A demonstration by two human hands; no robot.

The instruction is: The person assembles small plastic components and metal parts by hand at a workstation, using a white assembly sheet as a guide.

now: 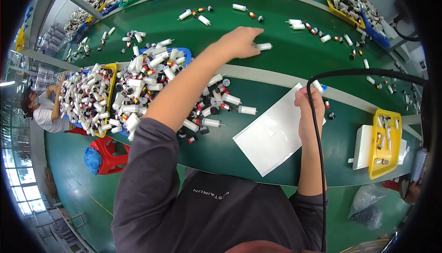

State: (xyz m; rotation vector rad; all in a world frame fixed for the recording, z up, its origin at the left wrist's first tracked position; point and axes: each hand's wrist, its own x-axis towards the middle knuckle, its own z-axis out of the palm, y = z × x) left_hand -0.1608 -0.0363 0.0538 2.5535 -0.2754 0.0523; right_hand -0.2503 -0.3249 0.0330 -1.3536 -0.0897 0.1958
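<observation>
At frame centre top, a white tube (264, 46) on the green belt (276, 64) is touched by the open left hand (239, 42). A small white tube (317, 86) is pinched by the right hand (307, 110) above a white sheet (269, 138). Heaped trays (110, 92) are seen left, windows (20, 179) lower left.

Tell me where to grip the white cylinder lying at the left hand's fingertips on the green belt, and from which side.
Grip the white cylinder across the middle of its round body, coming down from above. It lies flat on the green belt, long axis roughly left-right, so its sides are exposed. The left hand already covers its left end; the belt beside its right end is bare, probably leaving fingers room to close.
</observation>
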